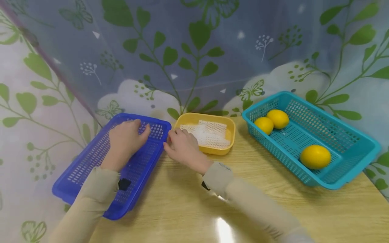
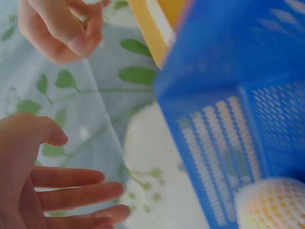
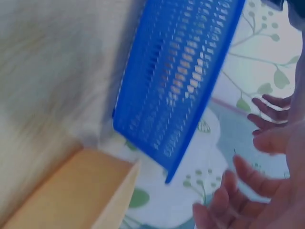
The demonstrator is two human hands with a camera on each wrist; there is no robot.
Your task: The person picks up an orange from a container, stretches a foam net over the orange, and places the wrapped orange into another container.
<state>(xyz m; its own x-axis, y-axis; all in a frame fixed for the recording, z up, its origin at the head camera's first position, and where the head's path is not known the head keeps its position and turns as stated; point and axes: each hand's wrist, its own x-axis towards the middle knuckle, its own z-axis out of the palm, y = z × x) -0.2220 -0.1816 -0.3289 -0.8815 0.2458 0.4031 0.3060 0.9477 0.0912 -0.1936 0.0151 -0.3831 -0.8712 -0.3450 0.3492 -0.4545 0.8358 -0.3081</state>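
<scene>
The left hand, empty, fingers apart, overhangs one blue basket containing one netted fruit, while the right hand, empty, loosely curved, is beside one yellow basket, three yellow fruits lying rightward in one teal basket.

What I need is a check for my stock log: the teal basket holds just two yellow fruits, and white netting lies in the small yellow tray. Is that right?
The count is wrong: the head view shows three yellow fruits in the teal basket, two side by side and one apart. White netting does lie in the small yellow tray.
</scene>
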